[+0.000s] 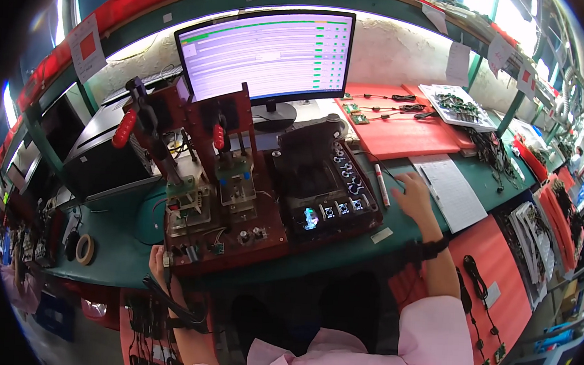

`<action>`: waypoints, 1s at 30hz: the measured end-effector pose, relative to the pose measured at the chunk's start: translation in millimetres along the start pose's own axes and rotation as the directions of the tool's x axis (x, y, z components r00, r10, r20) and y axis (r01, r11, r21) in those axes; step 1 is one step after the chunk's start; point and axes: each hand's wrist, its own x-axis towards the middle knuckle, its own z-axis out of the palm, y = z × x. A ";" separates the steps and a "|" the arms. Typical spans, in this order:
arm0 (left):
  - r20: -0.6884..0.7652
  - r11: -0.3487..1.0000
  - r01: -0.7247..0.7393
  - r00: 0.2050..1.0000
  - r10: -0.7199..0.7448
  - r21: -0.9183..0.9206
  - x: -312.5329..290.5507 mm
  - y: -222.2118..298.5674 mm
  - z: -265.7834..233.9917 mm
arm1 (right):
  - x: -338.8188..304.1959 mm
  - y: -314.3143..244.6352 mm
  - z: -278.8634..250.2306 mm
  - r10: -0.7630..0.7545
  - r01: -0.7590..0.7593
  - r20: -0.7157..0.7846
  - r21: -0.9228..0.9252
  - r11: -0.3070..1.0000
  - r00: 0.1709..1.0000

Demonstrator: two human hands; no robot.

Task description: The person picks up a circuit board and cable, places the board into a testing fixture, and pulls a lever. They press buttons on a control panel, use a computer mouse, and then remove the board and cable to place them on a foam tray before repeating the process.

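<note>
At the front left corner of a dark red test fixture (268, 241), on a green bench top (344, 252), the left hand (158, 262) sits with fingers curled beside a small pale connector (166, 260); whether they close on it, I cannot tell. A black cable (176, 306) crosses that wrist, its long axis slanting from beyond the wrist at left toward the wearer and rightward.

To the right of the fixture, the right hand (414, 198) is held low with bent fingers, reaching away from the body; I cannot tell whether it grips a thin dark lead (381, 162) that ends near the fingertips. Just left of this hand lies a white-and-red marker pen (382, 186), its long axis running away from the wearer, far end angled slightly left. A printed sheet (461, 199) lies right of the hand, its long side slanting away and left.

Two red-gripped toggle clamps (125, 129) rise from the fixture's left half; a small lit display (310, 218) glows on its right half. A monitor (266, 57) stands behind, facing the wearer.
</note>
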 end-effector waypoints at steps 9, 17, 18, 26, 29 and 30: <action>0.085 0.979 0.149 0.987 -0.139 -0.136 6.3 -2.3 -7.0 | -37.2 90.7 38.0 0.073 -0.095 -0.134 -0.169 0.981 0.988; 0.104 0.981 0.147 0.985 -0.134 -0.126 9.1 -23.0 -17.6 | -35.2 82.0 37.9 0.071 -0.105 -0.162 -0.210 0.972 0.984; 0.107 0.978 0.158 0.984 -0.144 -0.136 8.8 -23.3 -18.2 | -35.5 82.5 37.4 0.083 -0.118 -0.169 -0.210 0.971 0.982; 0.072 0.975 0.176 0.983 -0.167 -0.136 4.2 6.1 -5.5 | -37.4 82.4 36.7 0.122 -0.164 -0.178 -0.243 0.956 0.976; 0.054 0.967 0.191 0.981 -0.184 -0.169 2.4 7.5 -1.2 | -37.6 83.2 36.6 0.110 -0.153 -0.184 -0.239 0.959 0.977; 0.046 0.961 0.197 0.980 -0.191 -0.194 1.8 7.7 -1.4 | -37.6 82.9 36.9 0.102 -0.145 -0.187 -0.234 0.961 0.977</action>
